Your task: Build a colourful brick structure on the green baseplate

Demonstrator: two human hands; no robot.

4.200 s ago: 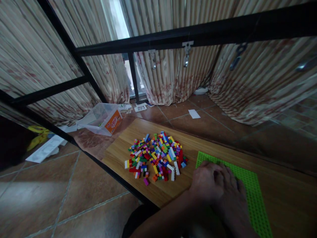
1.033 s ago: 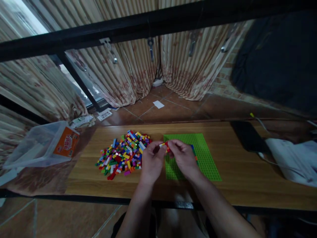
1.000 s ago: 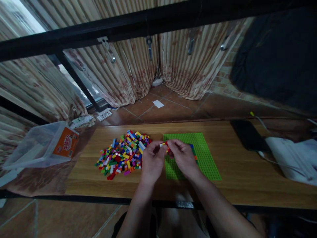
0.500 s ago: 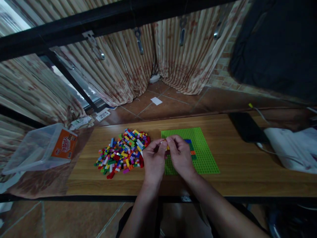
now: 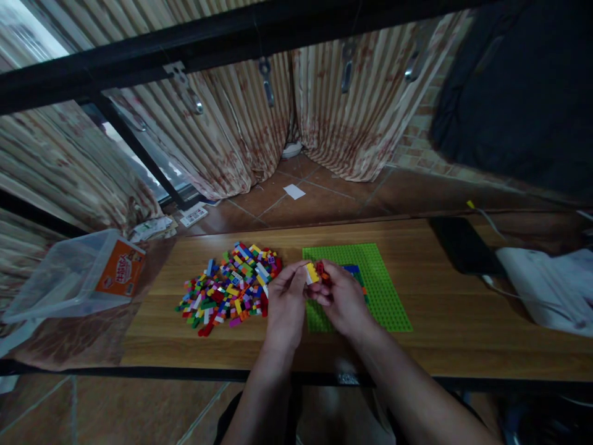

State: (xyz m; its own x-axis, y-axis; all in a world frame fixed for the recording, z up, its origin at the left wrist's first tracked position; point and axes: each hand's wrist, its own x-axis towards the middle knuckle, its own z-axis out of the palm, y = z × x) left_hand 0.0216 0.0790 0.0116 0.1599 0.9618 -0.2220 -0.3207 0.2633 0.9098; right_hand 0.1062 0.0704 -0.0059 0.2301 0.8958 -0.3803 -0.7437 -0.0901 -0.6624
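My left hand pinches a yellow toy brick with a white part along its side, held up over the left edge of the green baseplate. Close beside it, my right hand has its fingers closed on a red toy brick. Blue bricks on the baseplate show past my right hand, with a bit of orange and green below them; the rest of that group is hidden. Left of my hands lies a loose pile of mixed toy bricks.
A clear plastic box with an orange label stands at the far left. Toward the right of the wooden table lie a black phone, a cable and a white bundle. Curtains hang behind.
My hands have parted slightly and turned. The yellow brick now shows its studs in my left fingers, and a red brick has come into view in my right.
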